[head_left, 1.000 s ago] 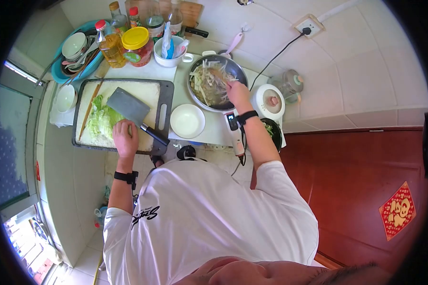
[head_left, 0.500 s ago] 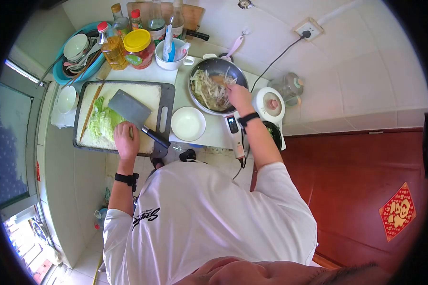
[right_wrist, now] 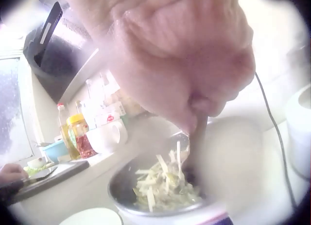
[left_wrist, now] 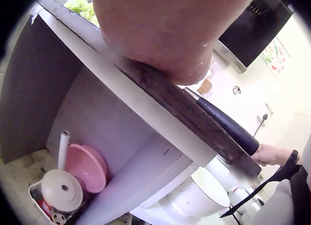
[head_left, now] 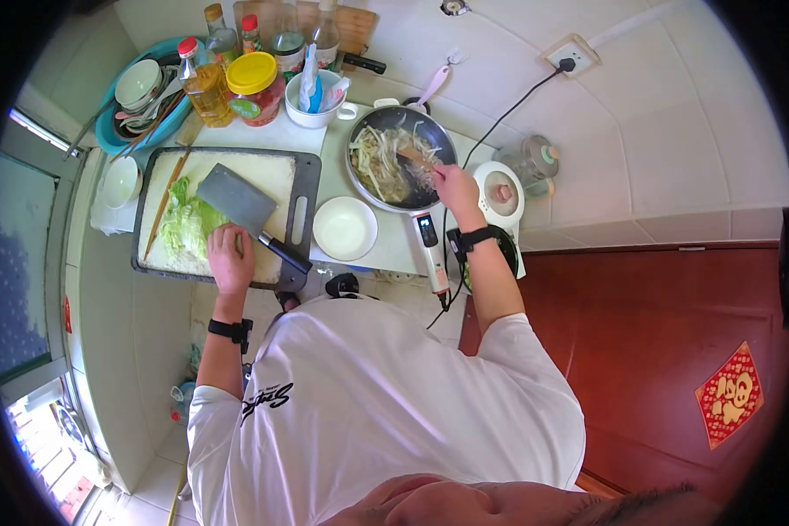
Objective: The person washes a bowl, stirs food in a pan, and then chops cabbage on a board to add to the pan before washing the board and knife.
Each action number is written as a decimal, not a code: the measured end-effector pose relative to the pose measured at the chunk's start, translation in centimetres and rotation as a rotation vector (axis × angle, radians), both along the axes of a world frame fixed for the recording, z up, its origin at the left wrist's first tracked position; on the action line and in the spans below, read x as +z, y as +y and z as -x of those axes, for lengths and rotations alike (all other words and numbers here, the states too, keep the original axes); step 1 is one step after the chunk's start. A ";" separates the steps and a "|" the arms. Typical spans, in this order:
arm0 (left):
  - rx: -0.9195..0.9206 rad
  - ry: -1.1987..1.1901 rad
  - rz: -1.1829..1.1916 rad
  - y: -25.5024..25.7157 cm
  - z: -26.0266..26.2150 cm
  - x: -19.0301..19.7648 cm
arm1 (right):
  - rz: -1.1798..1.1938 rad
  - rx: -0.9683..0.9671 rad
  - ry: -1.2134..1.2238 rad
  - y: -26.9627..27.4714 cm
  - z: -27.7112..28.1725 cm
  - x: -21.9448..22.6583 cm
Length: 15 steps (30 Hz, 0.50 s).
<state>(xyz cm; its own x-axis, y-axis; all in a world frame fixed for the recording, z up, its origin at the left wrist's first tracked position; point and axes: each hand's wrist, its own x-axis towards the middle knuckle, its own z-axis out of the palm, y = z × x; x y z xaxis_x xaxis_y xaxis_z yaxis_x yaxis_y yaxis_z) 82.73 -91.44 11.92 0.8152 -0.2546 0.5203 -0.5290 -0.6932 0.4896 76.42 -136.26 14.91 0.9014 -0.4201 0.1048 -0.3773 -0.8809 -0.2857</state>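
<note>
My right hand grips the handle of a wooden spatula, whose blade is in the frying pan. Pale shredded vegetables fill much of the pan; the right wrist view shows the strips heaped around the spatula. My left hand rests at the near edge of the cutting board, fingertips beside the cut leafy cabbage. Just right of those fingers lies a cleaver, its black handle reaching past the board's edge. In the left wrist view the forearm hides the fingers.
A white bowl stands between board and pan. Bottles, a yellow-lidded jar and a white cup line the back. Chopsticks lie on the board. Right of the pan are a white lidded pot and a power cord.
My right hand has moved slightly right and toward me with the spatula, stirring the shredded vegetables, which have shifted in the pan. The left hand, cabbage and cleaver have stayed in place.
</note>
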 end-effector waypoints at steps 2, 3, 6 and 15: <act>-0.004 0.005 -0.004 -0.2 0.0 0.1 | -0.007 -0.013 0.001 0.2 -1.7 0.6; -0.002 -0.004 0.001 -0.3 0.0 0.2 | -0.007 -0.016 0.003 0.6 -2.3 0.2; 0.002 -0.003 -0.006 -0.1 0.2 0.1 | 0.033 -0.067 0.070 1.4 -2.6 -0.8; 0.010 0.022 -0.001 -0.1 0.1 -0.1 | 0.270 0.057 0.366 -4.0 3.5 6.5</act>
<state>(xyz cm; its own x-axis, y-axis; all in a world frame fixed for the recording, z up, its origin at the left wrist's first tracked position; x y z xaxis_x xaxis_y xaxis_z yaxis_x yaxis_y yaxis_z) 82.67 -91.49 11.83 0.8289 -0.2473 0.5018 -0.5114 -0.6987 0.5003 72.88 -140.22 21.44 0.9203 -0.3704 -0.1259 -0.3596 -0.9277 0.1005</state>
